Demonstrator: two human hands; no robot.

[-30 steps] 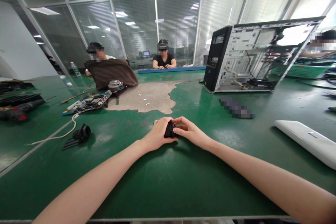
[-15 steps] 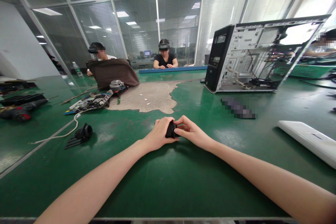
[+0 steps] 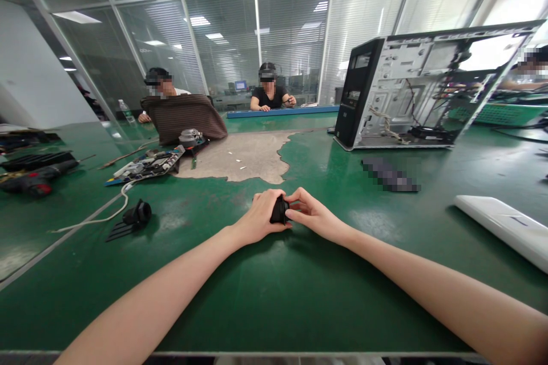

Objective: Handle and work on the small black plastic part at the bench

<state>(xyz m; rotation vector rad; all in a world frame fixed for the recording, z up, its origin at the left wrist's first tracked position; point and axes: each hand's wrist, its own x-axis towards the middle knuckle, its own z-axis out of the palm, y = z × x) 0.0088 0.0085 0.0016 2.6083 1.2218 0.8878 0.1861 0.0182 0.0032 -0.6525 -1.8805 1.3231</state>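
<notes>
"Checking my view: report the left hand [image 3: 259,212]."

"I have it clamped on the black part [image 3: 278,210], fingers over the far side, thumb along the near side."

"Right hand [image 3: 310,212]?"

"Its thumb and fingers are clamped on the right end of the same part. The grip is partly hidden."

"State the part's location."

"Between my two hands, over the middle of the green table [image 3: 274,302]. I cannot tell whether it touches the surface."

"Surrounding items?"

"Left: a black bracket [image 3: 137,214], near a white cable [image 3: 125,198]. Right: a white case [image 3: 507,228], well apart from my hands."
</notes>
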